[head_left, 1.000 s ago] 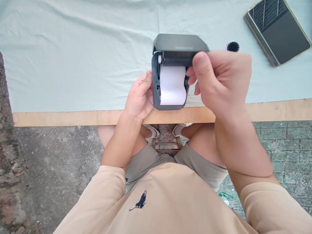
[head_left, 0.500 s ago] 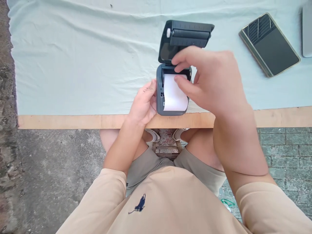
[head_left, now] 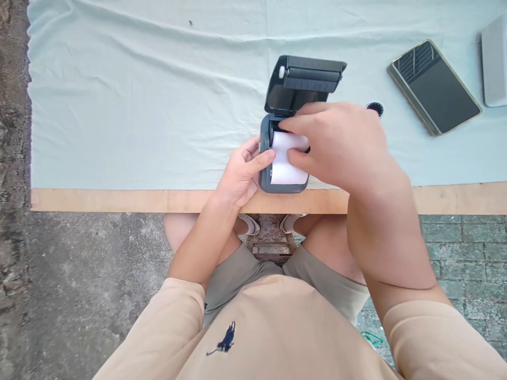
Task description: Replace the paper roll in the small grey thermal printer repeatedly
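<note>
A dark grey portable label printer [head_left: 264, 179] stands at the table's front edge with its lid [head_left: 315, 74] raised. The lid's underside carries a black roller and a small white gear. My left hand [head_left: 241, 171] is closed around the printer's left side, thumb resting over the rim at the paper's edge. A white paper roll [head_left: 287, 171] lies in the open compartment, its loose end hanging over the front. From the right, my right hand [head_left: 340, 140] pinches the roll, thumb on the paper and forefinger at its back. The hand hides the compartment's right side.
A phone [head_left: 439, 89] with a dark screen lies at the right on the pale cloth [head_left: 138, 105]. Beyond it is the corner of a grey flat object [head_left: 495, 63]. A small round black-and-white object [head_left: 374, 109] sits behind my right hand. A bare wooden edge [head_left: 119, 201] borders the table.
My right fingers have come down from above the compartment onto the paper roll. My left thumb has moved over the printer's rim. The printer appears slightly lower in view.
</note>
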Demonstrator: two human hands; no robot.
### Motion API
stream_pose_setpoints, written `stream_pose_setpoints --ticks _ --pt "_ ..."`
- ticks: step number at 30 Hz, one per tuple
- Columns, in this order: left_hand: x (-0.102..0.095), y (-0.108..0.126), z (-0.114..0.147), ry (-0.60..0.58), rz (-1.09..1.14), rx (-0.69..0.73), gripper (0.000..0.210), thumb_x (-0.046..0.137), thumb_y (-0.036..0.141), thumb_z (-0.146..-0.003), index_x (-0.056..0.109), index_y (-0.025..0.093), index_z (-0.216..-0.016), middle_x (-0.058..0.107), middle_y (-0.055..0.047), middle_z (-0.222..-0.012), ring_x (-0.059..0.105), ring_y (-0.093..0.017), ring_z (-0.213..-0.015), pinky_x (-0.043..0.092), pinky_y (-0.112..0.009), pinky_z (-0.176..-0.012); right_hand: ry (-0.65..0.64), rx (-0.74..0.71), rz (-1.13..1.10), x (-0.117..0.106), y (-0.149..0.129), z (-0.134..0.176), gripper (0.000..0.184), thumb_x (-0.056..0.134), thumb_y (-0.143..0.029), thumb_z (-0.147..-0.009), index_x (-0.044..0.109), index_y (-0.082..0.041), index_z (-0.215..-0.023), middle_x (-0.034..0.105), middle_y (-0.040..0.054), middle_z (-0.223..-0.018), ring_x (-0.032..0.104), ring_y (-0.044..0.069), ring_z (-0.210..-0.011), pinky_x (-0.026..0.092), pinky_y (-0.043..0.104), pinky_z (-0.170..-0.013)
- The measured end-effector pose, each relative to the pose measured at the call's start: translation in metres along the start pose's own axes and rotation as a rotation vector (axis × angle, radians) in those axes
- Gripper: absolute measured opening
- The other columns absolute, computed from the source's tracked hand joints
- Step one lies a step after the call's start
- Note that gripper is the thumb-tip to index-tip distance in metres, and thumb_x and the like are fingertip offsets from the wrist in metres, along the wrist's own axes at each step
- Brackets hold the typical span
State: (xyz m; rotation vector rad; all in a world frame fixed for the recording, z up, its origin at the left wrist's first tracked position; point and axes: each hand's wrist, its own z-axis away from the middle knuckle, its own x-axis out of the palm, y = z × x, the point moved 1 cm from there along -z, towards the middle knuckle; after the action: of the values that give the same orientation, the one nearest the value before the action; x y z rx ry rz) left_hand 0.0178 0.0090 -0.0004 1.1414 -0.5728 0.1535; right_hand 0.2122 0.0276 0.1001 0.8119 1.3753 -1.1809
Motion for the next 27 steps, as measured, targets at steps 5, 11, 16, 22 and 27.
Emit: stream_pose_setpoints --ticks 5,11,16,22,27 --pt "-0.002 -0.002 -0.003 -0.026 -0.003 0.005 0.076 0.125 0.070 -0.073 0.089 0.026 -0.124 0.099 -0.009 -0.142 0.095 -0.038 -0.142 0.082 -0.041 -0.111 -0.127 0.077 0.058 -0.006 -0.008 -0.002 0.019 0.078 -0.014 -0.095 0.070 -0.030 -0.092 0.092 0.0082 -0.126 0.081 0.035 -0.099 0.052 0.048 -0.073" --pt "0.001 0.001 -0.002 -0.023 0.016 -0.005 0.075 0.132 0.061 -0.062 0.095 0.023 -0.114 0.099 -0.005 -0.118 0.098 -0.028 -0.117 0.080 -0.031 -0.099 -0.264 0.108 0.152 -0.013 -0.013 -0.007 0.022 0.072 -0.009 -0.101 0.083 -0.027 -0.104 0.086 0.0144 -0.110 0.087 0.046 -0.110 0.063 0.051 -0.087" --pt "0.009 0.005 0.002 -0.003 0.025 0.004 0.070 0.129 0.069 -0.068 0.091 0.023 -0.105 0.098 -0.004 -0.113 0.099 -0.032 -0.125 0.079 -0.030 -0.092 -0.314 0.079 0.212 -0.025 -0.015 0.001 0.034 0.056 -0.011 -0.111 0.087 -0.025 -0.114 0.086 0.0168 -0.109 0.083 0.040 -0.109 0.046 0.043 -0.080" --pt "0.008 0.001 -0.001 -0.013 0.024 0.020 0.067 0.123 0.073 -0.077 0.089 0.024 -0.107 0.097 -0.004 -0.111 0.100 -0.034 -0.120 0.080 -0.034 -0.088 -0.217 0.081 0.173 -0.034 -0.017 0.011 0.026 0.064 -0.012 -0.111 0.084 -0.029 -0.111 0.085 0.0118 -0.108 0.069 0.032 -0.091 0.032 0.044 -0.074" --pt "0.003 -0.001 -0.003 0.003 0.041 0.022 0.069 0.122 0.073 -0.078 0.089 0.024 -0.113 0.099 -0.005 -0.112 0.100 -0.037 -0.122 0.083 -0.039 -0.089 0.132 -0.095 -0.222 -0.043 0.016 0.047 0.031 0.079 -0.010 -0.093 0.088 -0.034 -0.111 0.073 -0.0015 -0.079 0.060 0.021 -0.065 0.045 0.042 -0.070"
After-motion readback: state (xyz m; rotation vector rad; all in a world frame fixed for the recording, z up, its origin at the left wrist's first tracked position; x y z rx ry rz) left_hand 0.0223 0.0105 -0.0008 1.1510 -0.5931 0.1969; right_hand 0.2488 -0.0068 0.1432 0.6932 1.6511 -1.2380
